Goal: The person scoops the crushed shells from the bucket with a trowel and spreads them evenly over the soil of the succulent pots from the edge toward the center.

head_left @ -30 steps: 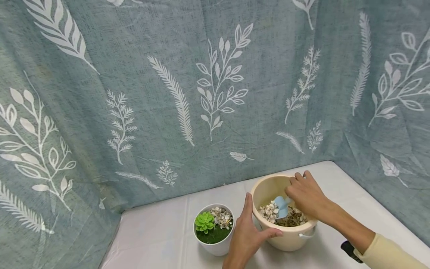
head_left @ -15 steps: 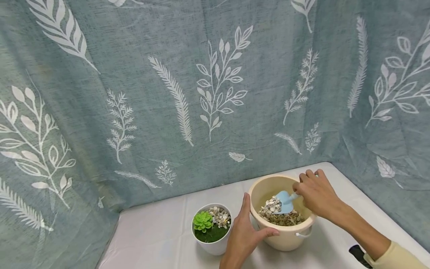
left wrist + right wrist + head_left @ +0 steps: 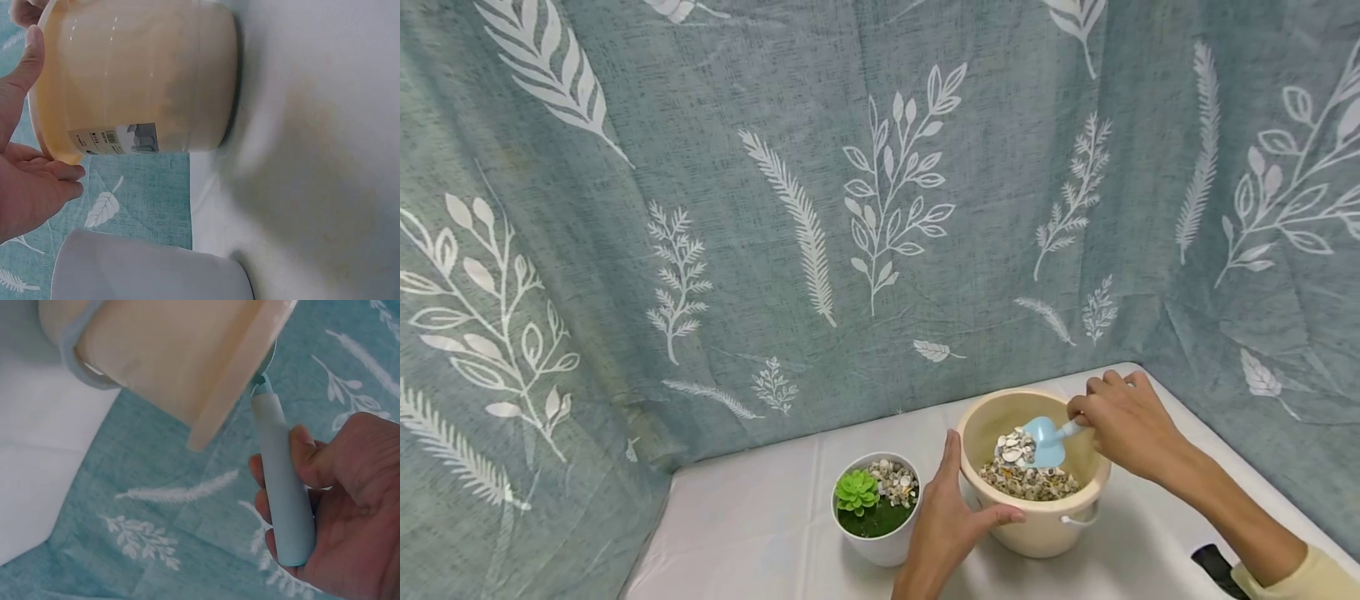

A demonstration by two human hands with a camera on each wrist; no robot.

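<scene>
On the near side of a deep, cream-coloured plastic bucket (image 3: 1037,533), we see the left hand (image 3: 943,525), thumb and fingers spread wide, resting against the outside of its rim without a closed grip. Just beside that hand, to the left, we have a round white pot (image 3: 883,550) with a bright green succulent (image 3: 857,492) in it. Over the bucket's mouth lies a pale blue scoop (image 3: 1048,442), loaded with small whitish shells and stones (image 3: 1015,448). Its long axis runs leftward from the right hand (image 3: 1127,421), so the blade points towards the pot, with the bucket's left rim and the left hand between them. We find the right hand nearer the scoop, fingers curled round its handle, forearm slanting in from the lower right. Farthest back, we see a blue-green cloth with white leaf prints (image 3: 775,275).
</scene>
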